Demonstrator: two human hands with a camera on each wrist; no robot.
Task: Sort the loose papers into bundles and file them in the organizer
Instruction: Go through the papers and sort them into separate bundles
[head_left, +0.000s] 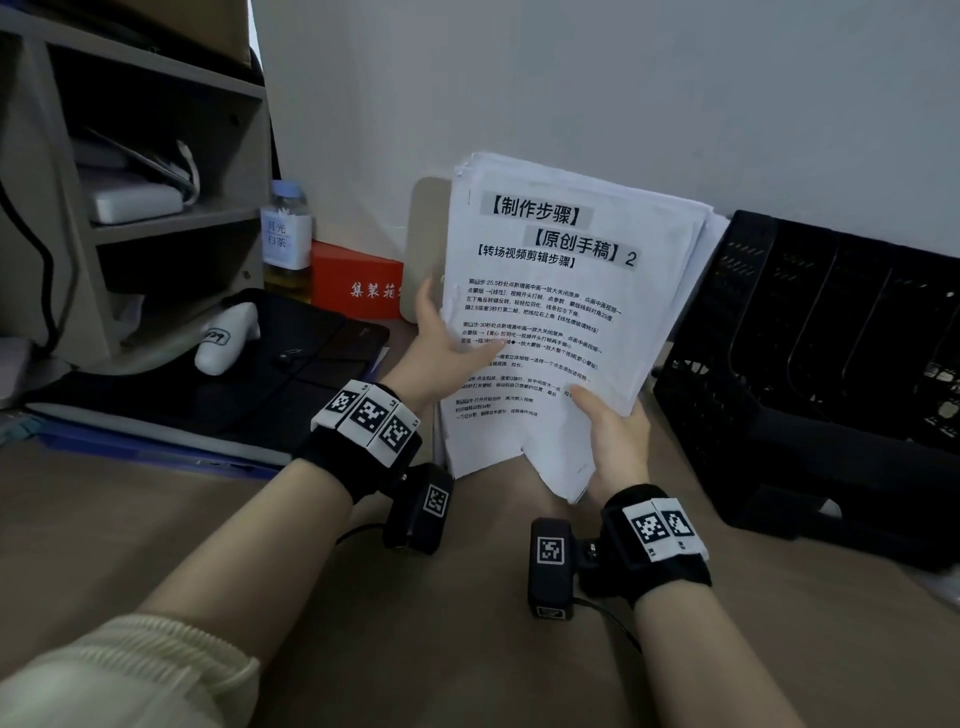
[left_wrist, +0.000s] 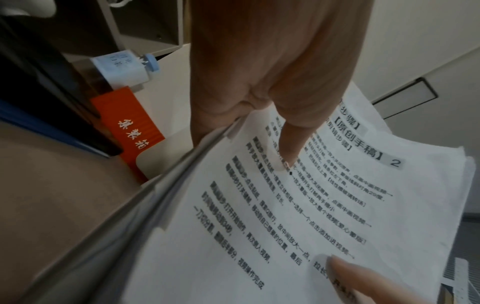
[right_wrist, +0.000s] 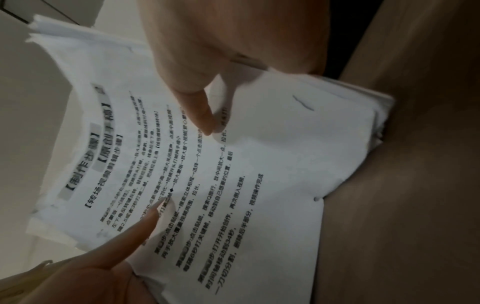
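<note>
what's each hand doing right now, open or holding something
Left hand: holding the paper stack at its left edge, thumb on the front.
Right hand: holding the same stack at its lower right, thumb on top.

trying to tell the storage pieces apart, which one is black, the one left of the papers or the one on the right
The black slotted plastic file organizer, right of the white printed paper stack both hands hold. The unit on the left is a beige wooden shelf unit, not black.

White papers, black organizer, red box

Brown desk – black organizer, red box, bottle, blk folder
</note>
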